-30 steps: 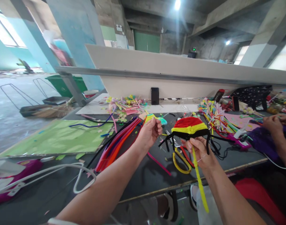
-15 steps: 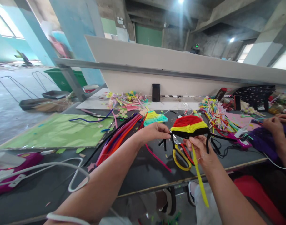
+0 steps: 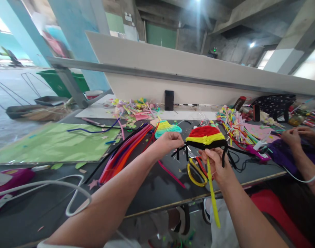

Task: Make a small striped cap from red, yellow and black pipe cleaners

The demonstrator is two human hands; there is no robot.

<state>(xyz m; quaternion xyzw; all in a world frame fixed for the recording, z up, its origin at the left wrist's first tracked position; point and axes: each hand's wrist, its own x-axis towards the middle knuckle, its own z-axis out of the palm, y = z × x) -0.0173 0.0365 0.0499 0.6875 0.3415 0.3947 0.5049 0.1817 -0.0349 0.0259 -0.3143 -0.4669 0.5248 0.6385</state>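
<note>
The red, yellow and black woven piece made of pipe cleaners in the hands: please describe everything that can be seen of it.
The dome-shaped woven piece of fuzzy pipe cleaners has a red top, a yellow band under it and a black lower edge. Loose black ends hang down on both sides. A long yellow stem points down from it. The right hand holds it from below, above the dark table; the left hand pinches its left black edge.

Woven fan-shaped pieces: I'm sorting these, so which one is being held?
The red, yellow and black one, held in both hands; the yellow-and-teal one lies on the table.
</note>
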